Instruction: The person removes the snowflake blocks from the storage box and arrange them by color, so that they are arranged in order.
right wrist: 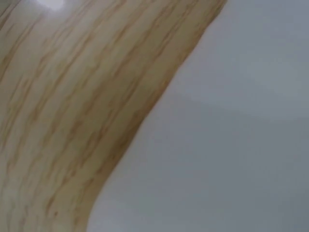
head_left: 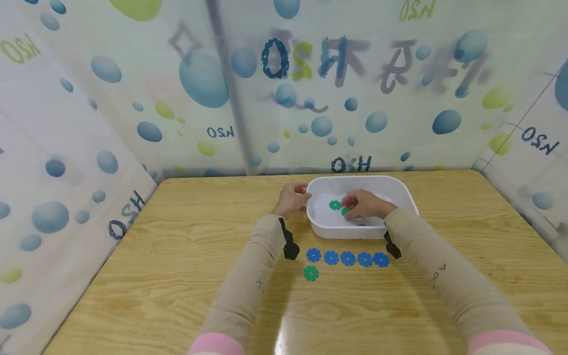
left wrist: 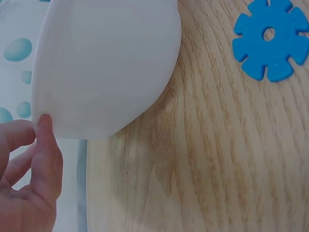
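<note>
My left hand [head_left: 292, 199] pinches the left end of a white plastic basin [head_left: 350, 232]; in the left wrist view its thumb and fingers meet at the rim. Inside the basin, my right hand [head_left: 365, 204] has its thumb and fingers curled at a green notched plastic disc [head_left: 345, 211], which they partly cover. Another green disc [head_left: 335, 205] lies on the basin floor to the left of that hand. The right wrist view shows only the basin wall [right wrist: 207, 159] and wood, so the right fingers are hidden there.
Several blue notched discs [head_left: 348, 258] lie in a row on the wooden table [head_left: 177, 276], in front of the basin. A single green disc [head_left: 311, 273] lies below the row's left end. Patterned curtains [head_left: 284, 123] stand behind the table and at both sides.
</note>
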`<state>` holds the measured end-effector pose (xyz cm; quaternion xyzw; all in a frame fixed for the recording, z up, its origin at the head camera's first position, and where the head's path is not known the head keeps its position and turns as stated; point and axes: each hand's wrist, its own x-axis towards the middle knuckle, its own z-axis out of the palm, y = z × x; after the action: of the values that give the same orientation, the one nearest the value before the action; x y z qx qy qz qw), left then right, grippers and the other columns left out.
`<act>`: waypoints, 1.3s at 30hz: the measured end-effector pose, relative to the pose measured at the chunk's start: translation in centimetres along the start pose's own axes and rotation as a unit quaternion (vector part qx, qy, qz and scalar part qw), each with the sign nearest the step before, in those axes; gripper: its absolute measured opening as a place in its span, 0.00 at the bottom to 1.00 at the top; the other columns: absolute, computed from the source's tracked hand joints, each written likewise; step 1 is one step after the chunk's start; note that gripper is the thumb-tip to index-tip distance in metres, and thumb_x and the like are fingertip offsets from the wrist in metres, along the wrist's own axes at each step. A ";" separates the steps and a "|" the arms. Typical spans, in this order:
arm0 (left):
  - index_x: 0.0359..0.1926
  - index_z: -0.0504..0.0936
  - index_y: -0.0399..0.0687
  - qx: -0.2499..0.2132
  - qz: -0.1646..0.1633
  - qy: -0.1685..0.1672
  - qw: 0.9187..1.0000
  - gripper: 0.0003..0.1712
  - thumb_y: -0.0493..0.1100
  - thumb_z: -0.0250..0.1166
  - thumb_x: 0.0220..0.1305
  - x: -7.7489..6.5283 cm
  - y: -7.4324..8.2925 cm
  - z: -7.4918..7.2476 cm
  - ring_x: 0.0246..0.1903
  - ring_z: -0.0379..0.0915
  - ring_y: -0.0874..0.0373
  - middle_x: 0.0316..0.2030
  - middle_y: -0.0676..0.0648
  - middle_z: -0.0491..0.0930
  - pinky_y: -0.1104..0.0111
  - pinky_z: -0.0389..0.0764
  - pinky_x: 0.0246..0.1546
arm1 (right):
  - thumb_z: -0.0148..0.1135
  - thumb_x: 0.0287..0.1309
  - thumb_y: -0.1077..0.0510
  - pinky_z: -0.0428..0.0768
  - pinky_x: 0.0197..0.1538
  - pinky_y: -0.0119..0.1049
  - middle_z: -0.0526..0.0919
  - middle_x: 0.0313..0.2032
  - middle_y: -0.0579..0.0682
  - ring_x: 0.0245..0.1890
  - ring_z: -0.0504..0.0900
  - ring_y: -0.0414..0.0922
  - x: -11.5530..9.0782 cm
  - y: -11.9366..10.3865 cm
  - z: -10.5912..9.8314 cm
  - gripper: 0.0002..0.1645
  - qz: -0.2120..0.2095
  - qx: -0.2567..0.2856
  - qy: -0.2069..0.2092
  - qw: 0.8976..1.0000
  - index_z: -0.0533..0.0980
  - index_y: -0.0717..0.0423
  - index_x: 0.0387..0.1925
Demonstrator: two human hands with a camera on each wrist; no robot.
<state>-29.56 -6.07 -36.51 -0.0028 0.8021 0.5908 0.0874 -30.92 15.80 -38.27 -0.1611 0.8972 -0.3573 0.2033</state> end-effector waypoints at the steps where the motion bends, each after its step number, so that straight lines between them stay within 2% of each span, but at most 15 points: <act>1: 0.54 0.71 0.37 0.000 0.000 0.000 1.000 0.21 0.31 0.57 0.57 0.0 0.0 0.0 0.41 0.72 0.46 0.41 0.40 0.70 0.66 0.81 0.28 | 0.65 0.44 0.64 0.74 0.42 0.34 0.75 0.38 0.55 0.38 0.70 0.47 0.0 0.0 0.0 0.21 -0.001 -0.002 -0.002 1.000 0.73 0.66 0.43; 10: 0.53 0.72 0.38 0.000 -0.007 0.002 1.000 0.21 0.31 0.57 0.57 0.0 0.0 0.0 0.39 0.72 0.50 0.41 0.41 0.70 0.67 0.81 0.28 | 0.66 0.44 0.65 0.72 0.46 0.37 0.75 0.39 0.55 0.39 0.70 0.48 -0.1 0.1 0.0 0.22 0.012 -0.004 -0.007 1.000 0.74 0.64 0.44; 15: 0.54 0.71 0.38 -0.004 -0.005 -0.002 1.000 0.21 0.31 0.57 0.58 0.0 -0.1 0.0 0.42 0.72 0.45 0.41 0.40 0.70 0.63 0.81 0.32 | 0.65 0.43 0.66 0.72 0.44 0.37 0.74 0.38 0.55 0.39 0.70 0.48 0.0 0.1 0.1 0.23 0.012 -0.009 -0.010 1.000 0.74 0.65 0.45; 20: 0.54 0.71 0.38 -0.007 -0.004 -0.005 1.000 0.21 0.31 0.57 0.58 0.1 -0.1 0.0 0.43 0.71 0.44 0.40 0.41 0.70 0.63 0.81 0.31 | 0.65 0.43 0.65 0.72 0.42 0.36 0.74 0.36 0.54 0.38 0.69 0.47 0.0 0.0 0.1 0.22 0.017 -0.017 -0.014 1.000 0.74 0.65 0.45; 33: 0.54 0.71 0.39 -0.007 -0.011 0.000 1.000 0.21 0.32 0.57 0.58 0.1 -0.1 0.0 0.42 0.72 0.45 0.40 0.41 0.70 0.61 0.81 0.34 | 0.66 0.43 0.64 0.69 0.38 0.33 0.73 0.30 0.51 0.34 0.68 0.46 0.1 0.0 0.3 0.19 0.020 -0.030 -0.020 0.999 0.75 0.64 0.41; 39: 0.54 0.71 0.39 -0.006 -0.006 -0.001 1.000 0.21 0.32 0.57 0.58 0.2 -0.2 0.0 0.39 0.72 0.48 0.40 0.41 0.70 0.63 0.81 0.30 | 0.66 0.44 0.64 0.68 0.38 0.33 0.71 0.30 0.51 0.34 0.67 0.46 0.0 -0.1 0.5 0.19 0.017 -0.034 -0.022 0.999 0.74 0.65 0.41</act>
<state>-29.73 -6.07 -36.71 -0.0078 0.7984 0.5951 0.0914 -30.64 15.47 -38.51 -0.1603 0.9070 -0.3190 0.2235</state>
